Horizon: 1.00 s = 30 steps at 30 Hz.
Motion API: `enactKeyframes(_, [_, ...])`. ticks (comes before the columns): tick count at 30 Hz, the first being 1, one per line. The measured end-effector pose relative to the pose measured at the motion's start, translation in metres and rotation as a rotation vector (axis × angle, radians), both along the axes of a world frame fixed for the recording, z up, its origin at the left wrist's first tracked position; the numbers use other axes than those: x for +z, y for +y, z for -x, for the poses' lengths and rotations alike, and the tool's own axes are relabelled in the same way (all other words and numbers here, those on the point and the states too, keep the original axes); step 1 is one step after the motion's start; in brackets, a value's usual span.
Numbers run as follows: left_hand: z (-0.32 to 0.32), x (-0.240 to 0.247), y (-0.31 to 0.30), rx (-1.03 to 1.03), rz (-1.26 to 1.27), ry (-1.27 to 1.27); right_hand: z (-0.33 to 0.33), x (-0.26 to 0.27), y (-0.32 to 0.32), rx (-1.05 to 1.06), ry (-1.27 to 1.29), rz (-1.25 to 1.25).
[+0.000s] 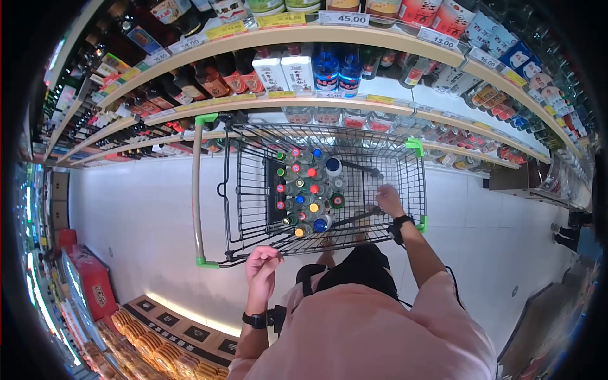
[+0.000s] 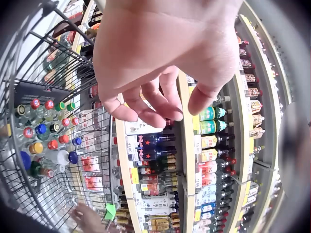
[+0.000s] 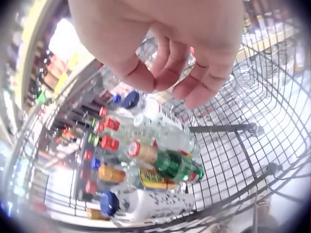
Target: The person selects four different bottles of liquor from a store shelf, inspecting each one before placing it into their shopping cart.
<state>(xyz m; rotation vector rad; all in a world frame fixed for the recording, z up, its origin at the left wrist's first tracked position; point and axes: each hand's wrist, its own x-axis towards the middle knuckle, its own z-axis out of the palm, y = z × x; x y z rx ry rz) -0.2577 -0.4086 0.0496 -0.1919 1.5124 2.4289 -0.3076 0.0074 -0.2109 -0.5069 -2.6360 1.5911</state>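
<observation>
Several bottles with red, blue, green and yellow caps [image 1: 314, 207] stand packed together in a black wire shopping cart [image 1: 415, 183]. My right hand [image 1: 389, 199] is over the cart, to the right of the bottles, its fingers loosely bent and holding nothing. Close by it in the right wrist view are a green glass bottle [image 3: 175, 166] and a white bottle with a blue cap [image 3: 158, 204]. My left hand [image 1: 263, 263] hangs by the cart's near left corner, fingers loosely curled around nothing. From the left wrist, the bent fingers [image 2: 150, 119] appear in front of the shelves.
Shelves of bottles [image 1: 253, 101] with price tags line the far side of the cart. A grey push bar [image 1: 196, 190] with green ends is at the cart's left. Behind me on the left are a red case [image 1: 92, 278] and packaged food [image 1: 149, 348]. Another person [image 1: 579, 237] stands far right.
</observation>
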Motion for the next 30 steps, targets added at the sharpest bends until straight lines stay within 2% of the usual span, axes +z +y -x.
enactKeyframes(2, [0.000,-0.005,0.010,0.026,0.027,-0.037,0.008,0.035,0.019,-0.112,-0.059,0.227])
enactKeyframes(5, [0.004,0.005,0.031,0.027,0.005,-0.022,0.018,0.051,0.042,-0.153,-0.041,0.357])
enactKeyframes(11, [0.006,0.023,0.071,0.120,-0.016,-0.009,0.036,0.103,0.054,-0.121,-0.031,0.453])
enactKeyframes(16, [0.007,0.038,0.101,0.131,0.001,0.069,0.037,0.119,0.058,0.077,-0.017,0.480])
enactKeyframes(17, [0.007,0.037,0.106,0.134,-0.002,0.073,0.037,0.113,0.058,0.145,-0.012,0.572])
enactKeyframes(21, [0.002,0.034,0.126,0.182,0.020,0.108,0.026,0.107,0.056,0.067,-0.110,0.780])
enactKeyframes(25, [-0.008,0.013,0.125,0.260,0.113,0.096,0.015,0.081,0.076,0.123,-0.272,0.575])
enactKeyframes(28, [-0.022,-0.013,0.122,0.411,0.252,0.034,0.001,0.063,0.095,0.180,-0.194,0.460])
enactKeyframes(29, [-0.026,-0.026,0.116,0.450,0.284,0.023,-0.001,0.052,0.108,0.366,-0.140,0.243])
enactKeyframes(30, [-0.029,-0.034,0.113,0.486,0.310,0.017,-0.009,0.044,0.114,0.421,-0.092,0.084])
